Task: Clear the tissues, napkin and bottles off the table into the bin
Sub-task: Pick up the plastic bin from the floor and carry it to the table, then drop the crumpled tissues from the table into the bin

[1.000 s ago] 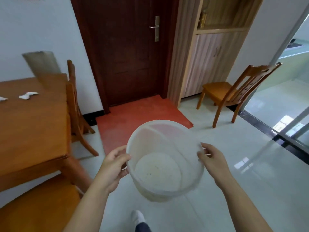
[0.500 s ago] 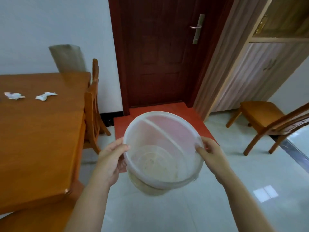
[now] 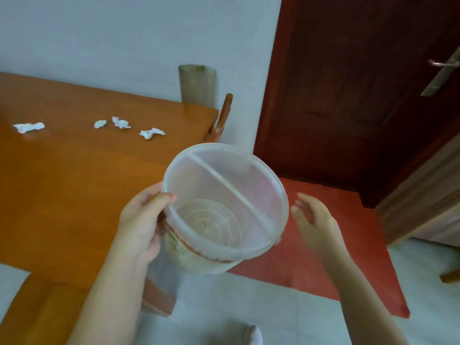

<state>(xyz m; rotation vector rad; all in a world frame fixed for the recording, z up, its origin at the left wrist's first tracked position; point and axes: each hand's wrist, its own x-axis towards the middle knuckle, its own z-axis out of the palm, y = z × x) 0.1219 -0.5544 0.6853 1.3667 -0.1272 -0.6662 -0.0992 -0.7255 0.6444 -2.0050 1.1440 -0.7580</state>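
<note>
Now the right hand [image 3: 315, 220] has let go and hangs spread beside the bin [image 3: 224, 205], leaving the left hand [image 3: 142, 225] pinching its rim, tissues [image 3: 151, 133] beyond on the desk [image 3: 62, 185], so picking can start.

A translucent white bin [image 3: 225, 207], tilted and empty, is held beside four crumpled white tissues [image 3: 151, 133] on the table.
</note>
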